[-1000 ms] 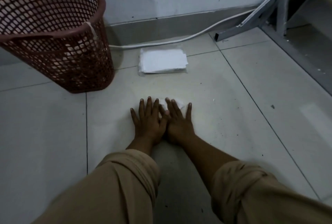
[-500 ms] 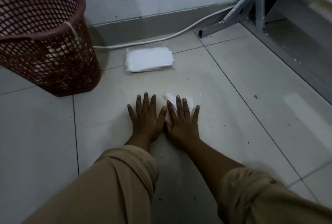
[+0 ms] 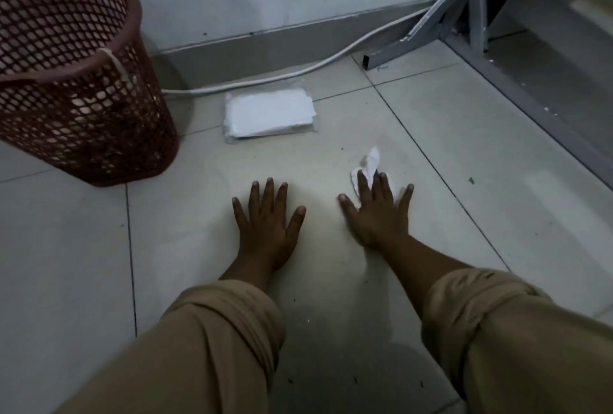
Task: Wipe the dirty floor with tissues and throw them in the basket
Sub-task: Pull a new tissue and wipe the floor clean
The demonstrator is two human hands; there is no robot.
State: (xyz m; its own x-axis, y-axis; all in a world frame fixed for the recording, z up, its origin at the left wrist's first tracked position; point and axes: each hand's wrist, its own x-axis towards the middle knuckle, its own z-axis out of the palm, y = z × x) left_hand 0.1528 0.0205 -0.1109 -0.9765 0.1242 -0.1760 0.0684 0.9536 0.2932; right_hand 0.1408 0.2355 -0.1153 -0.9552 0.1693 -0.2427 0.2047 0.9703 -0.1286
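Hands now apart; right hand (image 3: 376,214) has slid right, flat, fingers spread, pressing tissue (image 3: 370,166) to floor (image 3: 464,155). Left hand (image 3: 267,218) flat, empty, bracing. Keep palm pressure even, sweep specks inward. Basket (image 3: 76,82) waits far left.

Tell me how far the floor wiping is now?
Done: unclear; pale shapes show through the basket. In hand: right hand presses a tissue flat on the floor; left hand rests bare. Left: specks remain, and binning this tissue.
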